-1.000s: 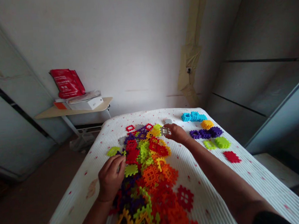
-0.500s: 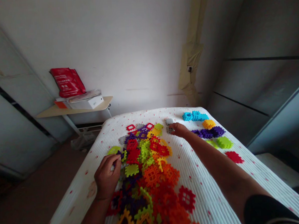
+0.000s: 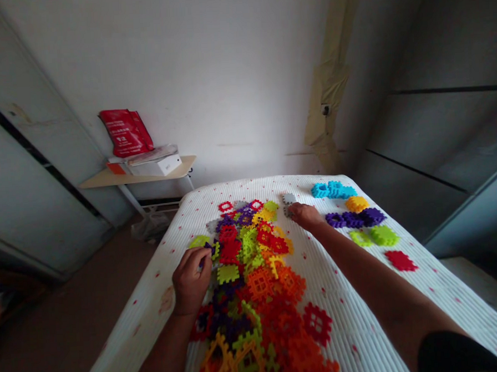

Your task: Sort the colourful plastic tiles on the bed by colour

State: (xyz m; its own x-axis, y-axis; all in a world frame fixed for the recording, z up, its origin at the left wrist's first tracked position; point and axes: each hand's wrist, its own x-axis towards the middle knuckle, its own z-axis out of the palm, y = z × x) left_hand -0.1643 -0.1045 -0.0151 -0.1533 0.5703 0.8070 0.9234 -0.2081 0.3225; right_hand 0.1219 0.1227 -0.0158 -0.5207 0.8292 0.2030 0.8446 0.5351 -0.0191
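A long heap of interlocking plastic tiles [image 3: 260,285] in red, orange, green, yellow and purple covers the middle of the white cloth. At the heap's left edge is my left hand [image 3: 193,279], its fingers curled together against a purple tile [image 3: 210,249]; what they pinch, if anything, is hidden. My right hand [image 3: 307,217] reaches past the heap's far end, fingertips closed on a grey tile [image 3: 287,210] low over the cloth. Just beyond it lies another grey tile [image 3: 289,198].
On the right are blue tiles [image 3: 334,190], yellow tiles [image 3: 356,204], purple tiles [image 3: 354,219], green tiles [image 3: 383,235] and a red tile [image 3: 401,260], grouped by colour. A side table [image 3: 148,177] with a red bag [image 3: 126,132] stands left, against the wall.
The camera has turned slightly left, so the scene sits farther right. My right fingers now cover more of the grey tile. My left hand keeps its place by the heap.
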